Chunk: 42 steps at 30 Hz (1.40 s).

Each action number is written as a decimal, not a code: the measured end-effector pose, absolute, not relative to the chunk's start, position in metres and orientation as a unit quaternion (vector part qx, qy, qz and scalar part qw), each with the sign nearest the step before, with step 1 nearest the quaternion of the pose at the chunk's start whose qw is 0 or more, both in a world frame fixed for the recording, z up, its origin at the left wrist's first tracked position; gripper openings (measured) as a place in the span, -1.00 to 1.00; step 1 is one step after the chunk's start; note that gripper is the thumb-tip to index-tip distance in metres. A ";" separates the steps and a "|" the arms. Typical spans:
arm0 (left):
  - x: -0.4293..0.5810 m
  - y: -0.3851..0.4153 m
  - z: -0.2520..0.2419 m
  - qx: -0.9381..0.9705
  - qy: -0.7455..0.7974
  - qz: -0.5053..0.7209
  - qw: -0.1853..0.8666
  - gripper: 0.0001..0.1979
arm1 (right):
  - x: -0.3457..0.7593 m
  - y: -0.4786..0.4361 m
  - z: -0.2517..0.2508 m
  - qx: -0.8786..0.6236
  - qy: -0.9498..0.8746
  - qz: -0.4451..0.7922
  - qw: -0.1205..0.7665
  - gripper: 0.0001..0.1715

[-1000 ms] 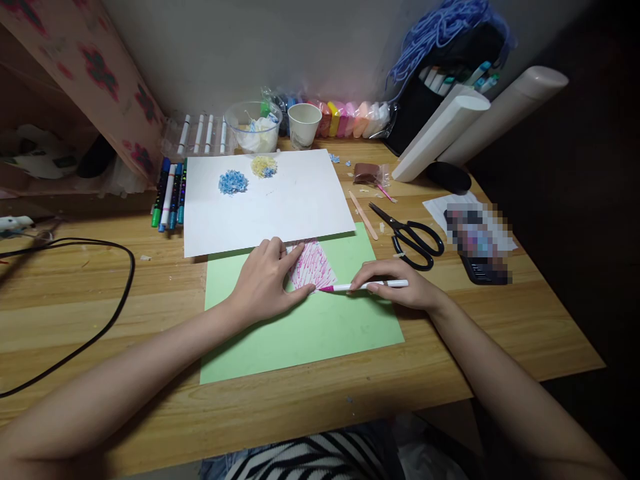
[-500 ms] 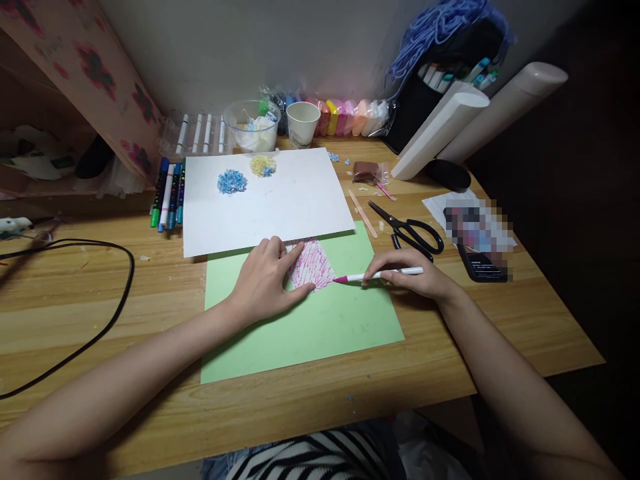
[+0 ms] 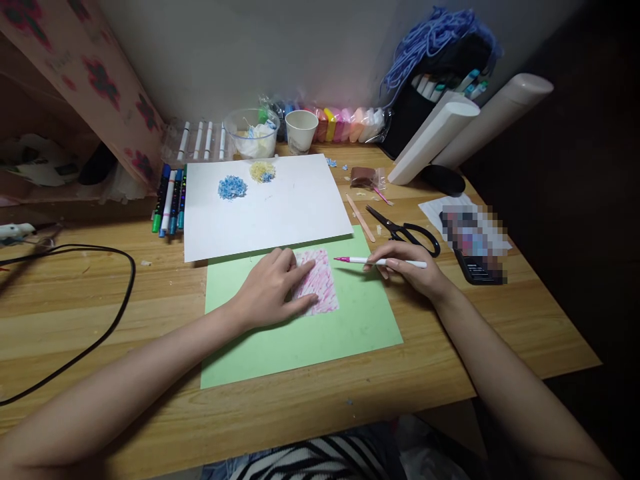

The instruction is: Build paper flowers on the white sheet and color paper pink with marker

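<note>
My left hand (image 3: pixel 273 288) lies with its fingers spread, thumb and forefinger pressing on a small white sheet (image 3: pixel 327 283) covered in pink strokes. The palm hides the sheet's left part. Beneath it is a larger green sheet (image 3: pixel 300 353). In my right hand (image 3: pixel 413 268) is a white marker (image 3: pixel 357 261) with a magenta tip, gripped between thumb and fingers. Its tip points left, just off the right edge of the pink-streaked sheet. Behind lies a white sheet (image 3: pixel 270 220) carrying a blue crumbly clump (image 3: pixel 233 187) and a yellow one (image 3: pixel 261 172).
Black scissors (image 3: pixel 410 233) and a wooden stick (image 3: pixel 361 218) lie right of the papers, and a phone (image 3: pixel 475 247) lies further right. Several markers (image 3: pixel 170 200) stand left of the white sheet. A paper cup (image 3: pixel 301 132) and a clear bowl (image 3: pixel 251 137) stand behind. A black cable (image 3: pixel 131 280) curves at left.
The pink-streaked sheet has been turned on the green paper and shifted slightly towards me. My left fingers have moved with it. The marker tip has lifted away from the sheet's edge.
</note>
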<state>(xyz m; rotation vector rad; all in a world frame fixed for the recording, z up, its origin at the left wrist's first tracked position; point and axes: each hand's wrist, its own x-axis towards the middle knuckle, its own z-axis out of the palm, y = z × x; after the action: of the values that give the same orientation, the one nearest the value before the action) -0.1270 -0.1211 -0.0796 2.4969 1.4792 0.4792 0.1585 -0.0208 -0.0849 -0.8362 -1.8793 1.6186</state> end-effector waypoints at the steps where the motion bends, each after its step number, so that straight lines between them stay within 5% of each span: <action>1: -0.127 -0.121 -0.079 0.854 0.483 0.167 0.103 -0.47 | 0.158 -0.021 -0.087 -0.309 -0.683 0.601 0.277 -0.79; 8: -0.126 -0.123 -0.078 0.878 0.424 0.217 0.055 -0.69 | 0.146 -0.029 -0.086 -0.320 -0.703 0.575 0.270 -0.75; 14: -0.123 -0.123 -0.080 0.907 0.391 0.144 0.051 -0.65 | 0.128 -0.042 -0.078 -0.322 -0.769 0.513 0.207 -0.75; 42: -0.121 -0.121 -0.081 0.915 0.372 0.136 0.076 -0.64 | 0.108 -0.050 -0.079 -0.278 -0.796 0.504 0.188 -0.73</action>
<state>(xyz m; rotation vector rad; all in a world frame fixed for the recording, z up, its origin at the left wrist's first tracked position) -0.1209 -0.1210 -0.0809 2.7429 1.1145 0.4084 0.1077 -0.0502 -0.0790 -0.7810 -2.2391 1.4188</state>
